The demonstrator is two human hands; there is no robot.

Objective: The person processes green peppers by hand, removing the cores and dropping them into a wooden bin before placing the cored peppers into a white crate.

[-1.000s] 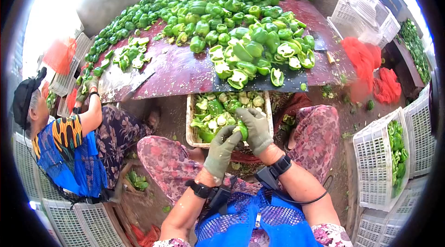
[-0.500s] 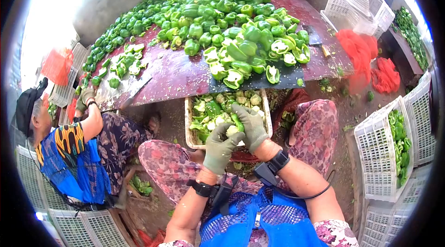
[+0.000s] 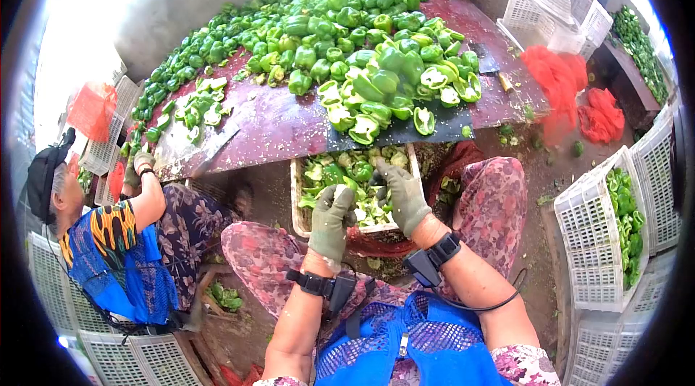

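Observation:
Over the near part of a white crate of cut green peppers are my two gloved hands. My left hand is at the crate's left side with its fingers curled in; a pale bit shows at the fingertips, too small to name. On the right, my right hand has its thumb and fingers apart, and no pepper shows between them. Halved peppers lie on a dark board just beyond the crate.
A big heap of green peppers covers the back of the red table. At the left, a person works at the table's edge. White crates stand at the right, near red netting. A knife lies at the table's right.
My hands have moved apart, the left one to the left and the right one slightly right. The green pepper piece between them is no longer held there.

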